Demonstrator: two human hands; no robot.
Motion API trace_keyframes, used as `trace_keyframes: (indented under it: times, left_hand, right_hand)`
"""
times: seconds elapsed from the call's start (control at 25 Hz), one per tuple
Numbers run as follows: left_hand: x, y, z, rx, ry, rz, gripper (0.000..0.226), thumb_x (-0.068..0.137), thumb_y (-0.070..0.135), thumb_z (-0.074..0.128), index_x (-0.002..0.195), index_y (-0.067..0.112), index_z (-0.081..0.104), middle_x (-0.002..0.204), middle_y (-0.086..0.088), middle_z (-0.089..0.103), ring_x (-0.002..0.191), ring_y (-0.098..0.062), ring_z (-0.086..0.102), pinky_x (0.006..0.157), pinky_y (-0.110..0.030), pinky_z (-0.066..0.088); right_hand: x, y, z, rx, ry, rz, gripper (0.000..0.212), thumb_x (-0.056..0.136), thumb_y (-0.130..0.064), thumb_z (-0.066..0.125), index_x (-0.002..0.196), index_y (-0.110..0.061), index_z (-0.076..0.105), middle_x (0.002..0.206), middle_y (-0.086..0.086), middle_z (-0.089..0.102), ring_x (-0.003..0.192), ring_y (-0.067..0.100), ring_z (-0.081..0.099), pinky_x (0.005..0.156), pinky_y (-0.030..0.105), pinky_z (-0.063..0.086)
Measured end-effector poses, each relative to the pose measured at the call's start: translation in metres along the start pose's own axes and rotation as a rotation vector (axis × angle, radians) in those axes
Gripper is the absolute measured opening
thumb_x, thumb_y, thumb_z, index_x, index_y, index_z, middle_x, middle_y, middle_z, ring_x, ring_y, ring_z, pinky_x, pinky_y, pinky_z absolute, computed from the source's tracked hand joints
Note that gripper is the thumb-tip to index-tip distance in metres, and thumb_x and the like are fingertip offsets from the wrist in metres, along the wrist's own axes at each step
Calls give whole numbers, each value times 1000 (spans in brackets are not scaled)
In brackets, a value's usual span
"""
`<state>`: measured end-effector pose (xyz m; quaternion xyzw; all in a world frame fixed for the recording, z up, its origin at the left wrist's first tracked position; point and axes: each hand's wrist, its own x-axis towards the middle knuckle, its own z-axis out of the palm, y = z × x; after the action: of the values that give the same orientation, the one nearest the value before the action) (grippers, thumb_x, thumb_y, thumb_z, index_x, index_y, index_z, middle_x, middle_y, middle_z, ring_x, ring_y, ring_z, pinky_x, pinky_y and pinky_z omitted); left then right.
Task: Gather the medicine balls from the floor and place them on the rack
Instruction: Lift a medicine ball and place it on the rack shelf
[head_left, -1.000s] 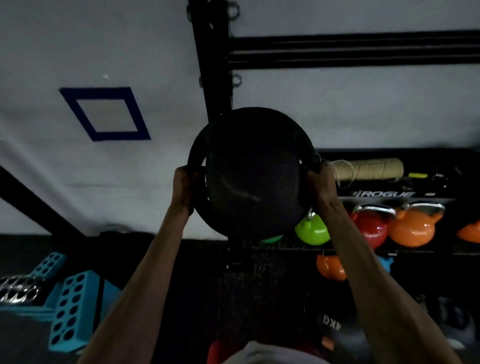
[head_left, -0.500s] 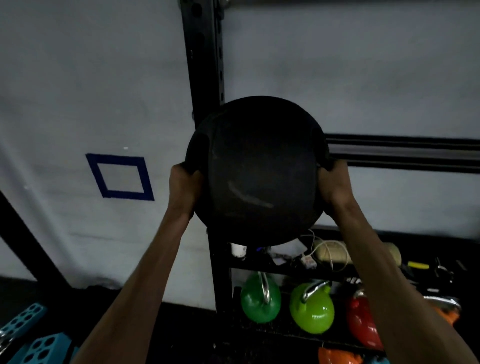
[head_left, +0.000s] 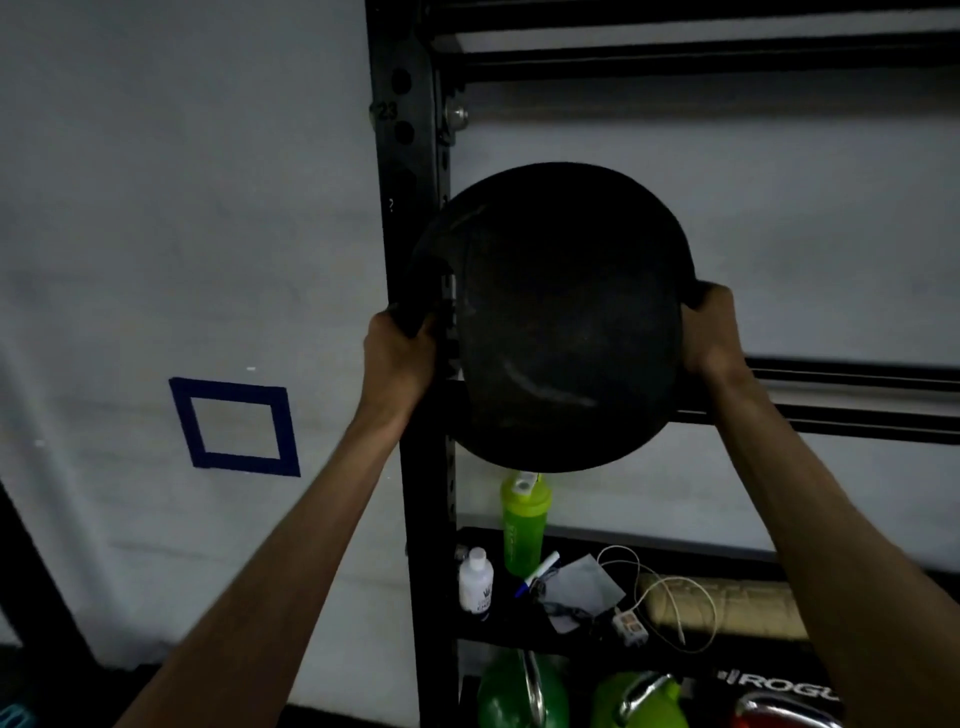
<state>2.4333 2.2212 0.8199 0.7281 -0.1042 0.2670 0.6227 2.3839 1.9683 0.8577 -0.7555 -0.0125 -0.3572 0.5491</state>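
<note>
**Q:** Where is the ball?

**A:** A black medicine ball (head_left: 561, 322) is held up at arm's length in front of a black metal rack (head_left: 402, 156). It overlaps the rack's upright post and a pair of horizontal rails (head_left: 857, 400) that run off to the right. Whether it rests on those rails cannot be told from this angle.

**Q:** And the hands?

**A:** They are apart, one on each side of the ball. The left hand (head_left: 397, 358) grips the ball's left edge with its fingers curled around it. The right hand (head_left: 711, 332) clasps the right edge in the same way. Both forearms reach up from the bottom of the view.

**Q:** What else is nearby?

**A:** Below the ball, a dark shelf (head_left: 675, 551) carries a green shaker bottle (head_left: 524, 525), a small white bottle (head_left: 475, 577), a looped white cable (head_left: 670, 597) and a tan roll (head_left: 737, 605). Under the shelf sit two green kettlebells (head_left: 519, 696) and a red kettlebell (head_left: 779, 714). On the pale wall (head_left: 156, 208) to the left is a square outlined in blue tape (head_left: 236, 426).
</note>
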Motion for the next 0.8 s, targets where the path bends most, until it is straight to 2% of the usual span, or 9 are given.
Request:
trace_keyframes:
  times: [0.08,0.12,0.2,0.28,0.36,0.4,0.52,0.72,0.8]
  left_hand:
    - [4,2,10,20,21,5,39,102,24,56,84,-11,59,68,-18,61,54,2,64,42,-8,34]
    - [4,4,16,30,30,12,44,102,25,55,94,-18,58,68,-17,61,55,1,64,42,-7,33]
    - [8,7,26,53,34,40,44,102,23,54,93,-21,56,56,3,53,39,5,54,41,-4,32]
    - [16,8,33,70,63,51,41,102,21,54,88,-17,54,54,11,48,36,6,48,41,-3,31]
    - [22,9,40,99,84,44,37,102,20,54,84,-13,57,55,9,47,36,5,48,41,-4,31]
    - [25,10,42,116,93,41,36,102,20,54,77,-6,58,56,8,48,35,5,48,41,-4,31]
    - [30,8,49,181,150,61,42,102,19,55,62,18,43,54,5,46,33,4,46,38,-7,30]
    - [44,-8,46,400,247,84,44,101,25,56,60,20,40,54,3,46,40,-5,40,40,-13,30]
    - [45,-14,48,438,274,96,41,101,25,56,62,21,42,56,4,47,44,-7,42,42,-14,32]
  right_hand:
    - [16,4,-1,9,-20,-45,51,96,6,48,56,-17,26,30,-16,27,31,5,25,36,13,20]
    - [26,8,-2,18,-32,-63,51,95,7,47,56,-18,26,30,-16,27,31,4,25,36,13,20]
    - [42,17,-4,22,-53,-92,52,95,9,46,55,-18,26,30,-17,27,31,3,26,37,12,19]
    - [59,22,-1,38,-67,-114,53,95,10,46,55,-20,28,30,-18,29,31,2,27,37,11,20]
    - [74,28,1,64,-111,-140,53,95,11,45,56,-22,29,31,-19,30,32,1,29,38,11,20]
    - [80,30,2,70,-114,-146,53,95,10,45,56,-22,30,31,-20,31,32,1,29,38,11,21]
    - [97,42,7,94,-151,-157,53,95,9,45,54,-21,30,34,-20,34,33,-1,30,39,10,21]
    - [128,49,28,130,-231,-140,51,95,5,46,58,-24,27,58,-6,31,37,-1,26,47,18,23]
    - [137,52,34,192,-289,-143,47,90,-3,50,54,-24,28,57,-5,31,41,-2,25,51,21,21]
